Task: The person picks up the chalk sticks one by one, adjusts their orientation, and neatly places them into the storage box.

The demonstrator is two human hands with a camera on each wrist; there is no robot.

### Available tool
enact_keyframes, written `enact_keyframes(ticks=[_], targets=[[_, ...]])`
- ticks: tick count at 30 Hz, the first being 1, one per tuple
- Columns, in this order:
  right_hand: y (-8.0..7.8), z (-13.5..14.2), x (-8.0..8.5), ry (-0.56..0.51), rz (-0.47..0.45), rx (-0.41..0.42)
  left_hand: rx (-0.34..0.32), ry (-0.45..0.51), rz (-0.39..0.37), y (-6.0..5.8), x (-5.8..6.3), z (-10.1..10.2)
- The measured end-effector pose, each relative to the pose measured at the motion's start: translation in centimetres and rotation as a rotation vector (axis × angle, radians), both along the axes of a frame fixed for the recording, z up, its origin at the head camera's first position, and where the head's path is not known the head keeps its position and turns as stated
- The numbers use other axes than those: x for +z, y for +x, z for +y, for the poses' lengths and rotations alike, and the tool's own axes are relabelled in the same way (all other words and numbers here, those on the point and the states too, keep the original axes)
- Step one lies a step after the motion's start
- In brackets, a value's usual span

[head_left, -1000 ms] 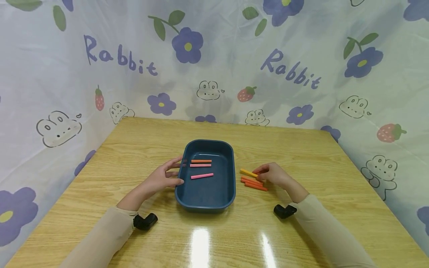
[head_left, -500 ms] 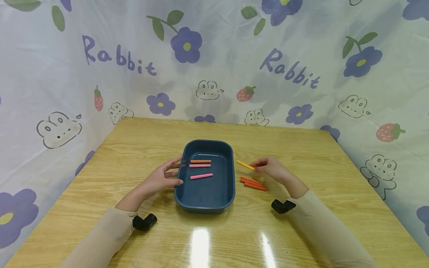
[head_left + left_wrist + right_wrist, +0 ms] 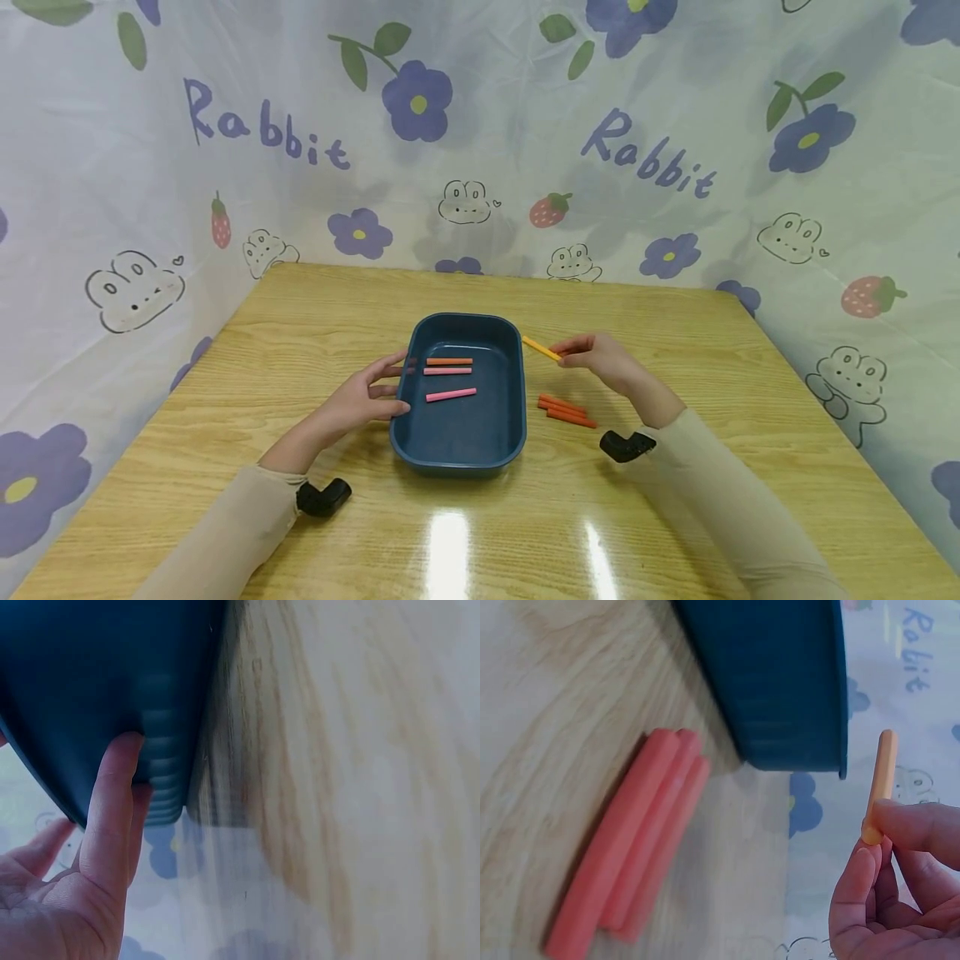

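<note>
My right hand [image 3: 607,362] pinches a yellow-orange crayon-like stick [image 3: 538,347] by one end. Its far end points at the right rim of a dark blue rectangular tub [image 3: 465,466]. Against the tub's left side my left hand [image 3: 363,393] rests with spread, nearly straight fingers; the left wrist view shows a fingertip [image 3: 124,746] on the outer wall. Inside the tub lie an orange stick [image 3: 449,362] and two pink sticks [image 3: 447,372]. Several orange-red sticks [image 3: 622,847] lie side by side on the table, nearer my body than the right hand.
The wooden table [image 3: 667,333] reaches back to a white cloth [image 3: 480,150] printed with flowers, strawberries and rabbits. Both wrists carry a black device, one of them the right wrist device [image 3: 627,447].
The yellow-orange stick has left the loose sticks on the table and moved up and left with my right hand toward the tub's rim. My left hand and the tub have barely moved.
</note>
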State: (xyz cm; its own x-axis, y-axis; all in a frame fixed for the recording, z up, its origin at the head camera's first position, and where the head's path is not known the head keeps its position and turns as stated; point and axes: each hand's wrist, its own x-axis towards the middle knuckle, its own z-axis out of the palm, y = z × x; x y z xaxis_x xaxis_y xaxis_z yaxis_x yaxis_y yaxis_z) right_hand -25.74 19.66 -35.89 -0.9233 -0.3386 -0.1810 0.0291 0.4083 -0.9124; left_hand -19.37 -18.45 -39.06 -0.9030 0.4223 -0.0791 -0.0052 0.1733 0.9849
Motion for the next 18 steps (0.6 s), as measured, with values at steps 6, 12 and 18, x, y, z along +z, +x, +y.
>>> enact_keyframes(ticks=[6, 12, 18], targets=[[-0.2, -1.0, 0.6, -0.015, 0.0, 0.016, -0.012, 0.005, 0.006, 0.1, 0.2, 0.1], [-0.4, -2.3, 1.0, -0.044, -0.019, 0.021, -0.009, 0.004, 0.0, 0.1, 0.2, 0.0], [-0.6, -3.4, 1.6, -0.06, -0.013, 0.035, 0.006, -0.006, -0.003, 0.0, 0.1, 0.0]])
